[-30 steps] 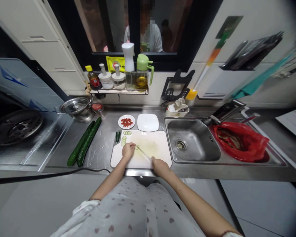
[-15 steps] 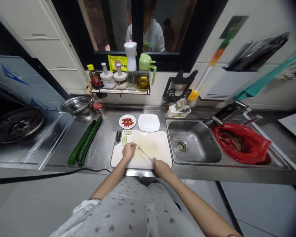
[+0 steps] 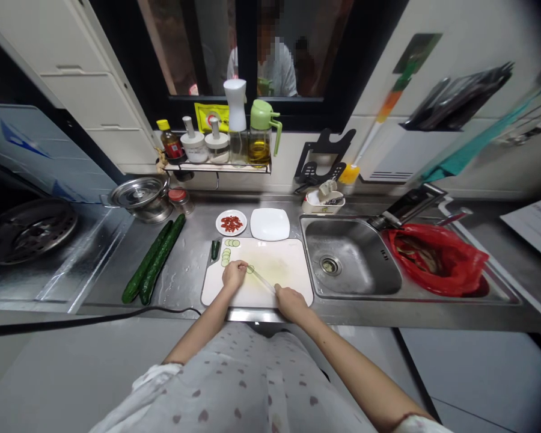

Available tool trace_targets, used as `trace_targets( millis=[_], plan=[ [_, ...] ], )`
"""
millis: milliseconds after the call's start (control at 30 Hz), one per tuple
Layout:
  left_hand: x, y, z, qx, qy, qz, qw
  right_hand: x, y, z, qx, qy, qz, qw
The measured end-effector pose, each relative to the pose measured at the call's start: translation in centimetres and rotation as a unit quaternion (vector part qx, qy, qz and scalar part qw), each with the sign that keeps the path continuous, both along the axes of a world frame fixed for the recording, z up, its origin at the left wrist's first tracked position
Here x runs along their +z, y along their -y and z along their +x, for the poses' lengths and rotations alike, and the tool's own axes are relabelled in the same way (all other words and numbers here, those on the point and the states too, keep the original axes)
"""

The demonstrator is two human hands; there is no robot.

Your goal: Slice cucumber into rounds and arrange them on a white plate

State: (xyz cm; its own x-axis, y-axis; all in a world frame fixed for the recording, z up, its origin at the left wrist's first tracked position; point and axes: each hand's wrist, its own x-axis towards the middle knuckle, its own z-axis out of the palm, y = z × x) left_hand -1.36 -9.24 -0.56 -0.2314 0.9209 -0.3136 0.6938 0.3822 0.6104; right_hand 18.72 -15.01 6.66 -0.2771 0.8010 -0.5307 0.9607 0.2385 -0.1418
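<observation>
My right hand point(image 3: 292, 302) is closed round the handle of a knife point(image 3: 264, 281), whose blade points up and left over the white cutting board point(image 3: 293, 264). At the blade's tip is a thin round cucumber slice point(image 3: 250, 269). My left hand point(image 3: 235, 274) pinches at the slice's left edge, its fingers bent together. Beyond my left hand, several pale cucumber slices point(image 3: 226, 257) lie overlapping in short rows. Two dark green cucumber end pieces point(image 3: 215, 249) sit at the board's upper left corner.
Behind the board stand a plate of chopped red chili point(image 3: 231, 224) and a white square plate point(image 3: 270, 224). Two whole cucumbers point(image 3: 155, 258) lie left. A sink point(image 3: 351, 258) with a red plastic bag point(image 3: 437, 258) is right. A condiment rack point(image 3: 216, 168) hangs above.
The view has shifted slightly. Both hands stay at nearly the same place over the board, and the slice at the knife tip now looks more like a thin ring.
</observation>
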Motion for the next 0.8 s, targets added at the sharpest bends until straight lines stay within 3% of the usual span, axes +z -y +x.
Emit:
trace_targets(
  millis=[500,800],
  plan=[
    [-0.3,0.0,0.0,-0.001,0.0,0.002,1.0,0.3,0.1,-0.1,-0.002,0.003,-0.004,1.0],
    [0.0,0.0,0.1,0.004,-0.006,0.001,1.0,1.4,-1.0,0.1,0.037,0.017,0.011,0.999]
  ],
)
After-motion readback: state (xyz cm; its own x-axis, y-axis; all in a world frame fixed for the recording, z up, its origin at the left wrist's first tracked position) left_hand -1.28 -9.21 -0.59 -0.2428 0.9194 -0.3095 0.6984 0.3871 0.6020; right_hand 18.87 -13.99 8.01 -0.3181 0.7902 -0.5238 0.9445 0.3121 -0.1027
